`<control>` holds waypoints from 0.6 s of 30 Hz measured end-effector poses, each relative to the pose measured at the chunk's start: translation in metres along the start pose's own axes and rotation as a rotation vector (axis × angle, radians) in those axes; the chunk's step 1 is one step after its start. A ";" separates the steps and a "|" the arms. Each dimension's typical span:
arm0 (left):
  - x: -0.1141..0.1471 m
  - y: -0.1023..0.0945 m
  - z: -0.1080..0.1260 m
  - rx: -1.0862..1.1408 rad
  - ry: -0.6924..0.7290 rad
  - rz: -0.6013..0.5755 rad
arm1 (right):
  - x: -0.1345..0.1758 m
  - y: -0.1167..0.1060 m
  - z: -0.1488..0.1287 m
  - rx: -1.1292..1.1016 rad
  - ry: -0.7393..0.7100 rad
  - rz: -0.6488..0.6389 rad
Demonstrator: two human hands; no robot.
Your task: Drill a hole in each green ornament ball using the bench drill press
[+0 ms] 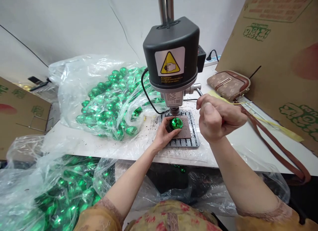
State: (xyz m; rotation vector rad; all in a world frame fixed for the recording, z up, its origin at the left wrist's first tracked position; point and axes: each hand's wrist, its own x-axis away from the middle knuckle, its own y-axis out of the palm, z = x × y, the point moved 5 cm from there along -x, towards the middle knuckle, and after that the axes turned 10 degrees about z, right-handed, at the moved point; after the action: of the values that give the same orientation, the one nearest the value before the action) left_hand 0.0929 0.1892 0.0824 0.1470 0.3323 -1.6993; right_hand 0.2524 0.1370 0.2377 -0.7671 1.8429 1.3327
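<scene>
Under the chuck of a black drill press [171, 52], a shiny green faceted ball [177, 123] rests on a brown board [186, 133] over the slotted metal base [195, 141]. My left hand [165, 133] grips the ball from its left side, with thumb in front and fingers behind. The drill tip meets or nearly meets the top of the ball; I cannot tell which. To the right of the machine, my right hand [218, 116] is wrapped round the end of the press's feed lever [198, 89]. Most of that lever is hidden by the fist.
A clear plastic bag [72, 70] of green balls [106, 101] lies left of the press. Another bag of them [67, 188] sits lower left. A patterned purse [228, 83] with a brown strap lies right, before a cardboard box [278, 58]. Dark shavings dot the white table [81, 144].
</scene>
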 end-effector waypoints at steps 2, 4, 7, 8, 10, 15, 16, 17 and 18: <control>-0.001 0.001 0.000 -0.002 0.000 0.003 | -0.008 0.005 -0.001 0.032 0.083 0.039; -0.002 0.001 0.001 -0.028 -0.002 0.021 | -0.020 0.012 -0.001 0.041 0.186 0.093; 0.004 -0.004 0.009 -0.154 0.037 0.135 | -0.038 0.024 0.002 0.109 0.288 0.075; 0.011 -0.007 0.014 -0.206 0.073 0.188 | -0.043 0.027 0.002 0.087 0.290 0.080; 0.033 -0.013 0.025 -0.290 0.190 0.255 | -0.049 0.031 0.003 0.039 0.287 0.078; 0.126 -0.013 0.039 -0.476 0.794 -0.014 | -0.050 0.031 0.002 -0.040 0.264 0.065; 0.145 -0.009 0.037 -0.549 0.934 -0.129 | -0.049 0.031 0.001 -0.016 0.267 0.056; 0.161 -0.005 0.033 -0.636 1.032 -0.248 | -0.048 0.031 0.001 0.013 0.271 0.048; 0.172 -0.002 0.027 -0.723 1.080 -0.352 | -0.048 0.030 0.001 0.042 0.272 0.040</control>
State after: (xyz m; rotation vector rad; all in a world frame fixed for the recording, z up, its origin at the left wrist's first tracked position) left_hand 0.0666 0.0185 0.0594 0.4807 1.8227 -1.5891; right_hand 0.2552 0.1489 0.2928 -0.9317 2.1008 1.2598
